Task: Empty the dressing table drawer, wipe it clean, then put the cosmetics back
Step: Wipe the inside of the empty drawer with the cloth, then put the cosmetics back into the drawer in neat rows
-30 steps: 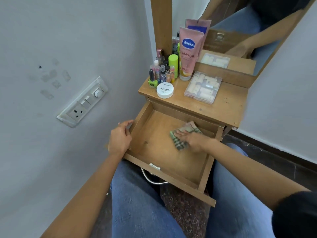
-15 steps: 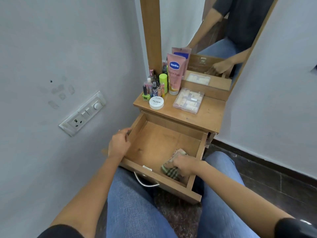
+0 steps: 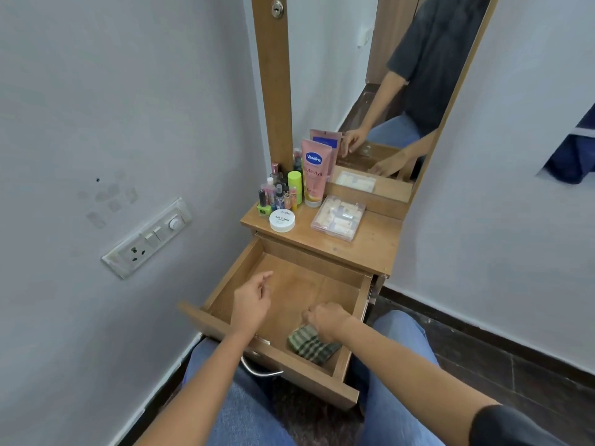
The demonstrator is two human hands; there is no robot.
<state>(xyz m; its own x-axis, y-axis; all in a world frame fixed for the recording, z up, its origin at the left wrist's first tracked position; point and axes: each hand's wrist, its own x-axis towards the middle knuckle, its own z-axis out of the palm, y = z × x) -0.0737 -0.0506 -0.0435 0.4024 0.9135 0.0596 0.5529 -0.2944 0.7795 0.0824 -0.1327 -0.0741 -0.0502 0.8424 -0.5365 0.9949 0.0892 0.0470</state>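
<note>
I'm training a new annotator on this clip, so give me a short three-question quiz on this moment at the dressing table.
1. True or false: bottles lie inside the drawer.
2. Where is the checked cloth?
A. back left corner of the drawer
B. near right corner of the drawer
C. on the person's lap
3. Which brand name is printed on the pink tube?

Key
1. False: the cosmetics stand on the tabletop.
2. B
3. Vaseline
</note>
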